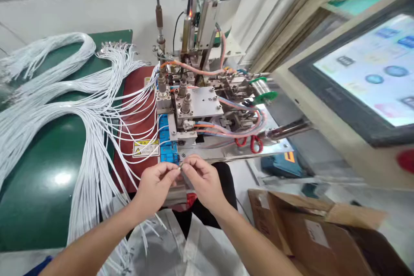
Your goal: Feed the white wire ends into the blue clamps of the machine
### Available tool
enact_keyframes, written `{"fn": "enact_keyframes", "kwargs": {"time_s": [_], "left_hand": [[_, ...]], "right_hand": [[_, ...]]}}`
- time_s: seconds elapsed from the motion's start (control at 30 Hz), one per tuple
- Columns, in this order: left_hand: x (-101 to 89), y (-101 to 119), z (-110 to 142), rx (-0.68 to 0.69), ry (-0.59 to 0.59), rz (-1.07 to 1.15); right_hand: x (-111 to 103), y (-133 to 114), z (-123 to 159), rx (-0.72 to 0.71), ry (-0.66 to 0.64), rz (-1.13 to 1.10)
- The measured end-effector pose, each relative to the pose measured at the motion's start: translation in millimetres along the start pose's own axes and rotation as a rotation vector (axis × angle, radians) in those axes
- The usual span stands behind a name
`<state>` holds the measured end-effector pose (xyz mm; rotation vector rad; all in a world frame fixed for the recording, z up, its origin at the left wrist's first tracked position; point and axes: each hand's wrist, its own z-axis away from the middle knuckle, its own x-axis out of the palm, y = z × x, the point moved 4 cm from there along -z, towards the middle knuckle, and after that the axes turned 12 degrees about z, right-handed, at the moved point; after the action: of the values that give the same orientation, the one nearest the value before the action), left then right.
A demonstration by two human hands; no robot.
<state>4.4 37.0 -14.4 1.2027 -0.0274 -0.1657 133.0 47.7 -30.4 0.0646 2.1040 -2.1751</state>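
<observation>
My left hand (154,186) and my right hand (204,182) meet at the front edge of the machine (203,101), thumbs and forefingers pinched. A tiny pale and dark piece shows between the fingertips, too small to name. Just beyond the fingers is a row of blue blocks (168,148). White cables (142,123) run from the left bundle to these blocks and the machine's left side. Some cables pass behind my left hand; whether it grips one is hidden.
Bundles of white cable (87,129) spread over a green tabletop (42,207) and hang off its front. Right are a touchscreen panel (368,69), a green-rimmed spool (261,90) and red coiled tubing (255,144). An open cardboard box (307,233) stands low at the right.
</observation>
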Motion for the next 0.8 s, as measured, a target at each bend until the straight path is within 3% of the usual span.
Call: {"fn": "enact_keyframes", "kwargs": {"time_s": [0.23,0.47,0.6,0.8], "left_hand": [[3.7,-4,-3,0.049,0.025,0.18],[4.1,-13,-2,0.047,0.045,0.265],[1.7,-14,-1,0.054,0.053,0.173],[-3.0,-6,-1,0.162,0.08,-0.022]], "right_hand": [[4,0,3,0.031,0.122,-0.015],[2,-12,6,-0.218,0.26,0.285],[-2,-17,4,-0.356,0.217,0.407],[-7,-19,-1,-0.3,0.155,0.424]]}}
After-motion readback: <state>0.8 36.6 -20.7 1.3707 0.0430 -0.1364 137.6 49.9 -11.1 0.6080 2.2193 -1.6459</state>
